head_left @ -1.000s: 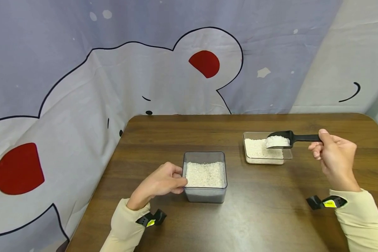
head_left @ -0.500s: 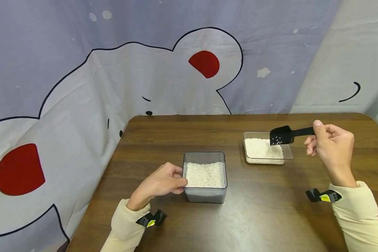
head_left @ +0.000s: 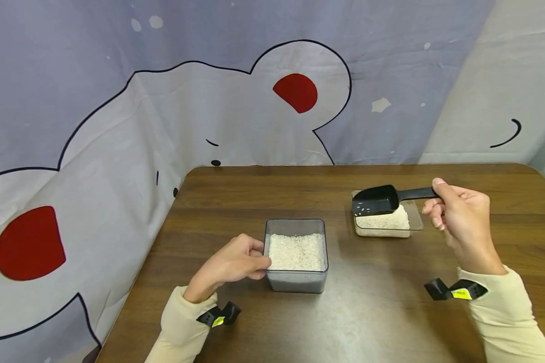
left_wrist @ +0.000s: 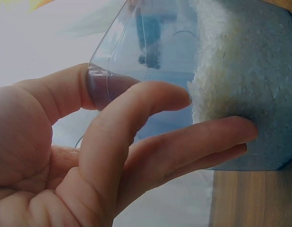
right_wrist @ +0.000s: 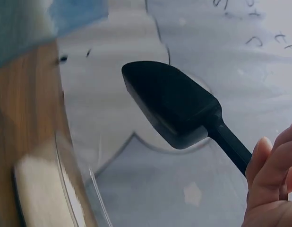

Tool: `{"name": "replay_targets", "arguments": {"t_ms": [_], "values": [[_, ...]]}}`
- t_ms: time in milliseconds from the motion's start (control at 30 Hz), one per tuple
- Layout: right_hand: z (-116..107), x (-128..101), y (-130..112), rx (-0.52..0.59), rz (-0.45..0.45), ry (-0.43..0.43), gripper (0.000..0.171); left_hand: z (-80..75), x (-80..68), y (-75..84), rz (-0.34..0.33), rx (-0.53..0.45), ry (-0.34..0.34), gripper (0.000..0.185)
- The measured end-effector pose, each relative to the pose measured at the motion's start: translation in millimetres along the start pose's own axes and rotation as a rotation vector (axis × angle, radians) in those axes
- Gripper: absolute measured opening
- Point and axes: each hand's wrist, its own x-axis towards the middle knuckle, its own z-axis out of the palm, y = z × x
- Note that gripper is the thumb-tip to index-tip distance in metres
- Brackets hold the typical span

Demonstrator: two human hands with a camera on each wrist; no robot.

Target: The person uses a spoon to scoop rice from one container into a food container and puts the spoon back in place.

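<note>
Right hand: fingers and thumb curled round the handle end of a black scoop. The bowl of the scoop is held level, just above the near-left corner of the shallow tray, which lies below and beside this hand. Only a few grains cling inside the bowl.

Risk: the stray grains could drop on the counter if the scoop tilts while travelling; a low pass could clip the tray rim and shift the light tray.

Left hand: fingers wrapped against the left wall of the deep tub, thumb at its rim, bracing it.

Risk: a loosened grip would let the tub slide on the smooth counter under a digging push.

Materials:
- Scoop: matte black rigid plastic, squared shovel bowl, slim straight handle.
- Deep tub: clear plastic, square with rounded corners, about half full of rice.
- Shallow tray: clear thin plastic, low walls, holds a flat layer of white rice.
- Rice: small, dry, loose grains; pours and scatters readily.
- Counter: dark wood grain, slightly glossy.
</note>
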Motion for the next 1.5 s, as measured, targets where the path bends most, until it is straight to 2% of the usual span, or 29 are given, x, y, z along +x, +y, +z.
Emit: {"name": "replay_targets", "arguments": {"t_ms": [67, 267, 400, 500, 700, 967, 1033, 1133, 1200, 1267, 1400, 1500], "values": [[6.0, -4.0, 0.3, 0.016, 0.044, -0.032, 0.025, 0.1, 0.0, -0.1, 0.002, -0.002, 0.000, 0.024], [26.3, -15.8, 3.5, -0.032, 0.123, -0.105, 0.029, 0.3, 0.1, -0.5, 0.003, -0.009, 0.000, 0.023], [41.0, -23.3, 7.9, -0.047, 0.134, -0.159, 0.029, 0.3, 0.0, -0.3, 0.003, -0.002, 0.002, 0.020], [52.7, -29.7, 12.6, -0.060, 0.093, -0.201, 0.028, 0.3, 0.1, 0.0, 0.003, 0.005, 0.002, 0.019], [75.5, -44.8, 21.8, -0.158, -0.077, -0.335, 0.033, 0.3, 1.2, -1.2, 0.006, 0.002, -0.003, 0.019], [109.9, -73.2, 16.7, -0.472, -0.264, -0.450, 0.026, 0.8, 1.7, -2.2, 0.007, -0.004, 0.001, 0.017], [117.1, -78.7, 16.0, -0.521, -0.368, -0.476, 0.023, 1.0, 1.5, -2.3, 0.008, 0.001, 0.002, 0.014], [123.0, -81.3, 20.2, -0.579, -0.584, -0.508, 0.022, 0.8, 1.0, -2.0, 0.008, 0.007, 0.005, 0.014], [121.6, -78.7, 28.9, -0.629, -0.720, -0.513, 0.022, 0.6, 0.6, -1.6, 0.006, 0.009, 0.007, 0.015], [118.1, -74.5, 38.7, -0.671, -0.811, -0.519, 0.021, 0.4, 0.4, -1.0, 0.002, 0.012, 0.009, 0.014], [111.0, -69.1, 55.6, -0.722, -0.868, -0.540, 0.016, 0.6, 0.6, -0.7, 0.002, 0.016, 0.011, 0.010], [110.1, -69.7, 60.3, -0.737, -0.809, -0.564, 0.014, 0.7, 1.0, -0.7, -0.001, 0.021, 0.013, 0.007]]}}
